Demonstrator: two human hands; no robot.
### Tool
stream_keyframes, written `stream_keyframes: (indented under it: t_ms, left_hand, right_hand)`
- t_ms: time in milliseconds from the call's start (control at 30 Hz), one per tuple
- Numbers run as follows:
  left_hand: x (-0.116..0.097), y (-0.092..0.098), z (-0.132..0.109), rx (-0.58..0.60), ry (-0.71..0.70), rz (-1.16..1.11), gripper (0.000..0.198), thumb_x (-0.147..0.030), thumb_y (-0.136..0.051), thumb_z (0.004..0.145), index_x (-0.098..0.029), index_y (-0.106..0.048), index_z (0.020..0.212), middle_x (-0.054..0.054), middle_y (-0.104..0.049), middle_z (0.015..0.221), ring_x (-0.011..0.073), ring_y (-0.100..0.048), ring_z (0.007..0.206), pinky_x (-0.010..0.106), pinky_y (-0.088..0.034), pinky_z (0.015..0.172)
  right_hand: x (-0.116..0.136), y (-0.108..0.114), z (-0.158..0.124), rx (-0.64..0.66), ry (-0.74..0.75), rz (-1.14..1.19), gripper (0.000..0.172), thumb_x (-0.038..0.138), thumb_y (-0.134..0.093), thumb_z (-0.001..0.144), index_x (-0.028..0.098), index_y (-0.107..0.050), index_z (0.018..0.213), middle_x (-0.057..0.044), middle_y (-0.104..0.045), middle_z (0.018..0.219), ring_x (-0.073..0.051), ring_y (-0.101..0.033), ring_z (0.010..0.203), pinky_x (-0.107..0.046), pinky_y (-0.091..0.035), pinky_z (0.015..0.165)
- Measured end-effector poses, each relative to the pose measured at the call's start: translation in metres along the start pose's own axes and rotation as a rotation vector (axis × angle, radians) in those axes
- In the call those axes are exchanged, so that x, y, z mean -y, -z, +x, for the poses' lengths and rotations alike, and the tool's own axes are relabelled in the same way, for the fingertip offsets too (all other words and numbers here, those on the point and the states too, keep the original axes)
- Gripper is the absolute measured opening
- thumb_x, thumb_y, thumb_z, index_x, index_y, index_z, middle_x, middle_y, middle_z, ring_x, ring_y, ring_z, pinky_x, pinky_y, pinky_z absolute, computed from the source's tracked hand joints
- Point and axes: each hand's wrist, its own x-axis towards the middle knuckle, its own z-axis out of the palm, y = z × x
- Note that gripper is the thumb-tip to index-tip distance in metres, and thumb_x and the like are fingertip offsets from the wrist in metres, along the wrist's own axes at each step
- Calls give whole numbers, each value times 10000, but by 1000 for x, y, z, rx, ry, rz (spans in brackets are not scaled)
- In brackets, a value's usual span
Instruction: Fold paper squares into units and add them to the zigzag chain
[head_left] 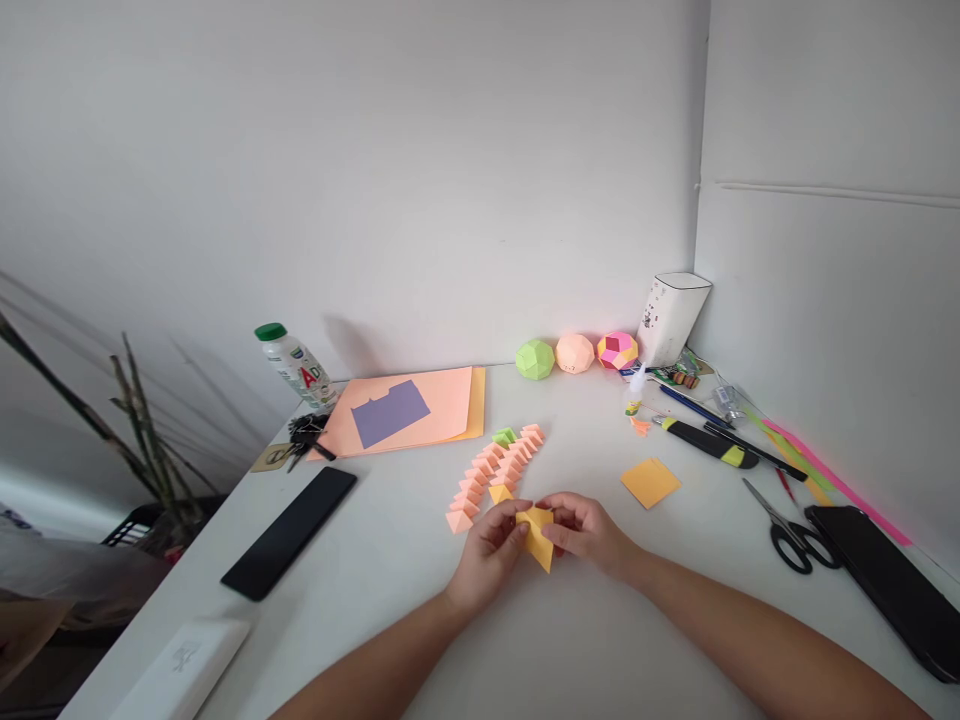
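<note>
Between my two hands is a small piece of folded yellow-orange paper (538, 541), its lower tip pointing toward me. My left hand (489, 550) pinches its left side with thumb and fingers. On the right side, my right hand (589, 530) grips the same paper, its fingertips partly hidden behind it. Just beyond my hands, two rows of folded peach paper units (471, 487) stand on the table, with a green folded unit (504, 437) at the far end and a yellow folded unit (500, 493) at the near end. A small stack of orange paper squares (650, 483) lies to the right.
Three paper balls (575, 353) sit by the wall beside a white box (675, 315). Scissors (787, 530), a cutter (709, 443) and a black case (885, 590) lie right. Peach sheets (442, 400), a bottle (296, 368), keys (309, 435) and a black phone (290, 533) are left.
</note>
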Motion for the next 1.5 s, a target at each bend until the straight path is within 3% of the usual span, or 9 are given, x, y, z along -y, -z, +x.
stream_keyframes:
  t_ms: [200, 467, 733, 1000, 1233, 1500]
  left_hand:
    - [3, 2, 0, 17, -62, 60, 285, -311, -581, 817, -235, -578, 1092, 37, -569, 926, 165, -555, 838, 302, -479, 732]
    - [9, 2, -1, 66, -149, 336, 292, -286, -504, 864, -244, -539, 1150, 55, -553, 942, 174, -531, 836, 310, -471, 715]
    - [6, 1, -3, 30, -155, 345, 296, -298, -491, 872, -225, -502, 1158, 62, -541, 952, 173, -531, 819, 317, -474, 713]
    - [1, 1, -4, 64, -169, 268, 320, -298, -510, 861, -244, -509, 1177, 54, -503, 954, 180, -526, 871, 322, -471, 759]
    - [0, -1, -2, 63, -81, 177, 358, -356, -560, 821, -223, -544, 1152, 57, -524, 929, 187, -540, 845, 328, -488, 725]
    - [2, 1, -2, 66, -53, 227, 337, -377, -545, 831, -197, -583, 1113, 75, -594, 935, 200, -570, 862, 336, -488, 732]
  right_hand:
    - [-3, 0, 0, 8, 36, -104, 220, 358, -657, 755, 176, -545, 807, 20, -557, 665, -123, -518, 601, -244, -418, 559]
    - [-5, 1, 1, -39, 76, -128, 276, 375, -620, 779, 179, -475, 650, 46, -486, 556, -108, -487, 515, -226, -382, 499]
    - [-3, 3, 2, -70, 57, 6, 274, 369, -680, 723, 173, -513, 628, 42, -507, 561, -119, -522, 525, -247, -430, 536]
    - [2, 4, 0, -21, 124, -127, 276, 362, -605, 796, 163, -554, 613, 33, -485, 578, -105, -465, 540, -224, -356, 507]
    - [8, 0, -2, -59, 183, -149, 286, 357, -600, 798, 171, -579, 582, 20, -479, 605, -116, -475, 571, -231, -397, 537]
    - [7, 0, -3, -75, 176, -169, 267, 407, -590, 799, 180, -648, 672, 7, -495, 635, -122, -471, 577, -237, -431, 549]
